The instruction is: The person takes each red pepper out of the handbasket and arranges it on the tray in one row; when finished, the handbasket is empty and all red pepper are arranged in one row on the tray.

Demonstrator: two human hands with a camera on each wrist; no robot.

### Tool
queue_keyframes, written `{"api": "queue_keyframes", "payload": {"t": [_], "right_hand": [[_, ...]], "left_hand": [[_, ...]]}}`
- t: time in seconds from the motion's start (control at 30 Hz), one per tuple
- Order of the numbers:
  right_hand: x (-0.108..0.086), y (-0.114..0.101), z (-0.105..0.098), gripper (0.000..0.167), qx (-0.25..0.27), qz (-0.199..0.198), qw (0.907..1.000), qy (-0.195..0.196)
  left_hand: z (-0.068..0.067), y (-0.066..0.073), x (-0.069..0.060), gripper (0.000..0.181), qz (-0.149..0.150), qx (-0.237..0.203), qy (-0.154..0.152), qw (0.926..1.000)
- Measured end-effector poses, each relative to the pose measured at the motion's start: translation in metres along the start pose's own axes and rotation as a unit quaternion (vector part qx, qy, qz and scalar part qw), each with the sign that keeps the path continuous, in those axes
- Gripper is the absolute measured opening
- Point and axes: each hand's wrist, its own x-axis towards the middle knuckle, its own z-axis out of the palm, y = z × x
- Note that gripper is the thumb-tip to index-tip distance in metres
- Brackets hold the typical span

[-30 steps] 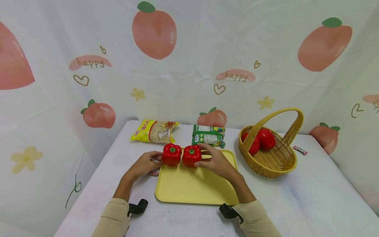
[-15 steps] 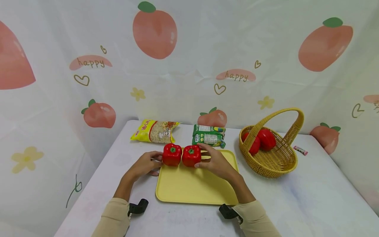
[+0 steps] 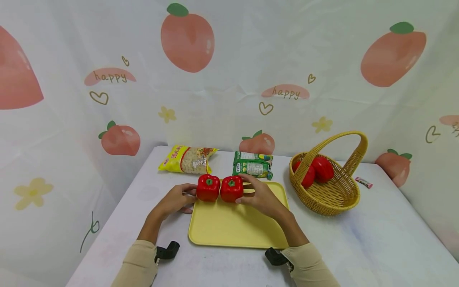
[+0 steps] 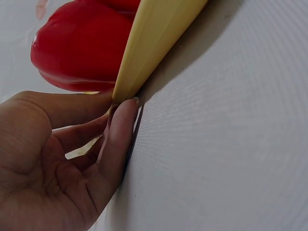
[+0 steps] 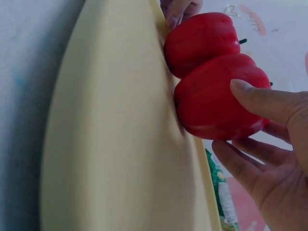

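Two red bell peppers, the left one (image 3: pixel 208 187) and the right one (image 3: pixel 232 189), stand side by side at the back of a yellow tray (image 3: pixel 236 227). My left hand (image 3: pixel 175 199) is at the tray's back left, beside the left pepper; in the left wrist view that hand (image 4: pixel 62 154) pinches the tray's edge (image 4: pixel 151 45) between thumb and fingers. My right hand (image 3: pixel 263 199) holds the right pepper from its right side. The right wrist view has the thumb of this hand (image 5: pixel 279 149) on the pepper (image 5: pixel 219 98), fingers around its far side.
Behind the tray lie a yellow bag (image 3: pixel 188 159) and green packets (image 3: pixel 252 164). To the right stands a wicker basket (image 3: pixel 322 203) with a tall handle, holding red peppers (image 3: pixel 322 169). Right of it lies a small pink packet (image 3: pixel 363 182). A printed cloth (image 3: pixel 222 111) hangs behind the table.
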Motion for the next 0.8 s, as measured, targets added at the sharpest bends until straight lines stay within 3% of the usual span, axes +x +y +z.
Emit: {"api": "queue_keyframes", "payload": {"t": [0.8], "right_hand": [[0.0007, 0.0023, -0.0021, 0.084, 0.005, -0.002, 1.0000, -0.005]], "left_hand": [[-0.0007, -0.0014, 0.0005, 0.052, 0.001, -0.003, -0.002, 1.0000]]}}
